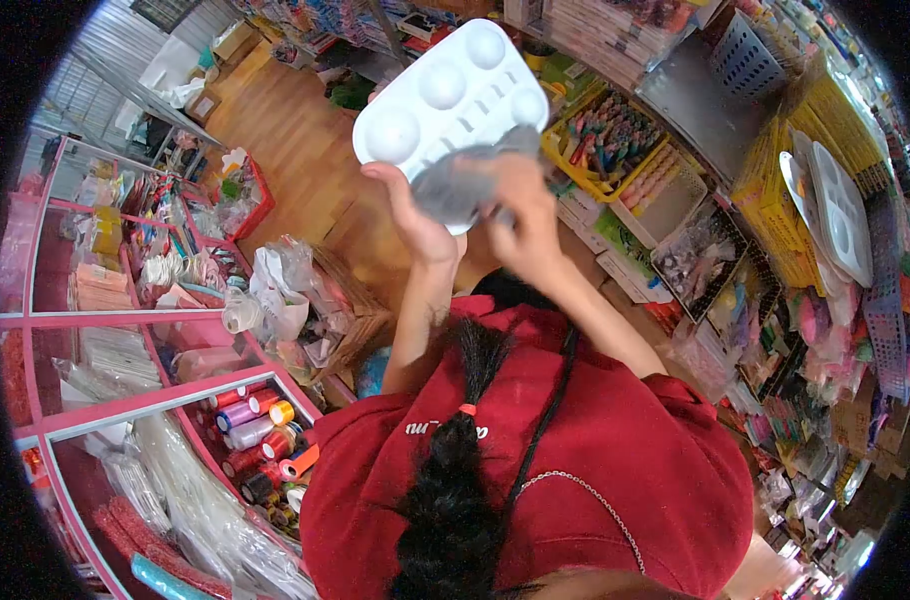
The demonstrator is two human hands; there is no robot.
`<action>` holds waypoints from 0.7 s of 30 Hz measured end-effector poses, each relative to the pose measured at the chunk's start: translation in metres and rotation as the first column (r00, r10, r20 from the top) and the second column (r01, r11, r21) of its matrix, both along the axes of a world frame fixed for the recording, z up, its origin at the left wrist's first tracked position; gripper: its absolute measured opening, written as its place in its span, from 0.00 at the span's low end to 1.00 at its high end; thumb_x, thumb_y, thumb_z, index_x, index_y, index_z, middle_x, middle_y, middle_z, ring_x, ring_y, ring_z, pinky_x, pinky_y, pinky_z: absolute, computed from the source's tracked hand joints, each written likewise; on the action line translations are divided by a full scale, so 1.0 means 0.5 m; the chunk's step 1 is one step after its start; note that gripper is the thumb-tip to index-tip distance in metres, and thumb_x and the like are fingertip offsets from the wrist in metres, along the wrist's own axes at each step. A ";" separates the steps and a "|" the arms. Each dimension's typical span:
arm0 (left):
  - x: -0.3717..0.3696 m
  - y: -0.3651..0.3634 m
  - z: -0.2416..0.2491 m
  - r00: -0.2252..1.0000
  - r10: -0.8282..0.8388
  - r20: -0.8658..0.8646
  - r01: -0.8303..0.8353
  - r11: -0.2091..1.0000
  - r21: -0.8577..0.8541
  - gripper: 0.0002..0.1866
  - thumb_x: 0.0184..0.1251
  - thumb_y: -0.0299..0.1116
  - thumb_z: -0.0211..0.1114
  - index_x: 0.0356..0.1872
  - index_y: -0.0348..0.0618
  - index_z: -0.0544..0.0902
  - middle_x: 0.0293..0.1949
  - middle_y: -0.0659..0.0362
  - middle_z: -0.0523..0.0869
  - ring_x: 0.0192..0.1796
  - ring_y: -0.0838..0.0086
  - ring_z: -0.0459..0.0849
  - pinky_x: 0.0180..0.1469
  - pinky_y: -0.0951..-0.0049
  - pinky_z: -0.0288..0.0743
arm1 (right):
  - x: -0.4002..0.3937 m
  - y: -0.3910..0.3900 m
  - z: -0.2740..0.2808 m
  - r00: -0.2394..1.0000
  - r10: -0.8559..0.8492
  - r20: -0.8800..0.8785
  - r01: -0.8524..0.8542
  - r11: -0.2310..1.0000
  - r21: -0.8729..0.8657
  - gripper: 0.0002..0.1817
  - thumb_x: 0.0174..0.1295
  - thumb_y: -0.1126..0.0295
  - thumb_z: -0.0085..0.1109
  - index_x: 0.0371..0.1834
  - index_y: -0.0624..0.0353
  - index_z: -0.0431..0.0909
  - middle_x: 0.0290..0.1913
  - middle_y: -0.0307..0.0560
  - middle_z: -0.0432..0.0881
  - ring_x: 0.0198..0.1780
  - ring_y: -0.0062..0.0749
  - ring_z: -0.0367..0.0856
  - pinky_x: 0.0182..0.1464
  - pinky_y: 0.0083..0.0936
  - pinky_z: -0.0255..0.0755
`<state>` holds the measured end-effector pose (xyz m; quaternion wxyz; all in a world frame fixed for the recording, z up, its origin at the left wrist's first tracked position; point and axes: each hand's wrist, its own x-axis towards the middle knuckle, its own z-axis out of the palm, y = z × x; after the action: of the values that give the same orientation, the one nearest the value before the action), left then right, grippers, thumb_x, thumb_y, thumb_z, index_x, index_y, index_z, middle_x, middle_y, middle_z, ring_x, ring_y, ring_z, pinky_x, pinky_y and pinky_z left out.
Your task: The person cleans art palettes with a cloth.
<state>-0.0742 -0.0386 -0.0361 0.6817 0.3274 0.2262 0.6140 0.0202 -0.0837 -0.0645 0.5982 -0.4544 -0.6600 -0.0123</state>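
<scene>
A white plastic paint palette [425, 112] with round wells and a row of slots is tilted up in front of my chest. My left hand [421, 228] grips its lower left part, thumb along the near edge and the other fingers mostly hidden behind. Pressed against the palette's lower right part is a grey cloth [455, 187], bunched and slightly blurred. My right hand [527, 215] is closed on this cloth, with fingers bent. The cloth hides the lower wells.
Pink-framed compartments [155, 405] on the left hold ribbon spools [265, 430] and plastic-wrapped goods. A red bin [258, 205] stands on the wooden floor [300, 130]. On the right are a yellow basket [615, 190] of small colourful items and more white palettes [837, 215] near yellow racks.
</scene>
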 end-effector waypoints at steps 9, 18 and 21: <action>-0.002 -0.025 0.031 0.994 -0.110 -0.017 0.111 0.988 0.103 0.39 0.66 0.63 0.32 0.65 0.40 0.54 0.63 0.52 0.63 0.64 0.63 0.64 0.64 0.62 0.57 | 0.107 0.046 0.020 0.963 -0.228 0.141 0.236 0.971 -0.046 0.16 0.39 0.77 0.56 0.36 0.61 0.76 0.43 0.49 0.78 0.47 0.46 0.75 0.50 0.36 0.68; -0.019 -0.006 0.028 0.997 -0.071 -0.033 0.072 0.997 0.034 0.38 0.66 0.63 0.34 0.63 0.39 0.57 0.60 0.54 0.67 0.59 0.63 0.69 0.60 0.64 0.63 | -0.006 -0.009 0.024 0.961 0.204 0.188 -0.202 0.979 -0.027 0.14 0.36 0.78 0.57 0.31 0.59 0.72 0.46 0.45 0.74 0.49 0.45 0.72 0.51 0.39 0.65; -0.031 0.005 0.020 0.997 -0.082 0.013 0.082 0.997 -0.007 0.36 0.66 0.62 0.36 0.63 0.41 0.59 0.61 0.53 0.67 0.59 0.62 0.70 0.59 0.62 0.63 | -0.004 -0.020 0.023 0.930 0.241 0.276 -0.249 0.968 -0.006 0.13 0.35 0.78 0.57 0.29 0.58 0.71 0.47 0.43 0.74 0.48 0.44 0.71 0.50 0.39 0.65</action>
<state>-0.0897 -0.0360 -0.0261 0.7089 0.3298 0.2105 0.5869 0.0184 -0.0937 -0.0530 0.5042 -0.3535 -0.7879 -0.0103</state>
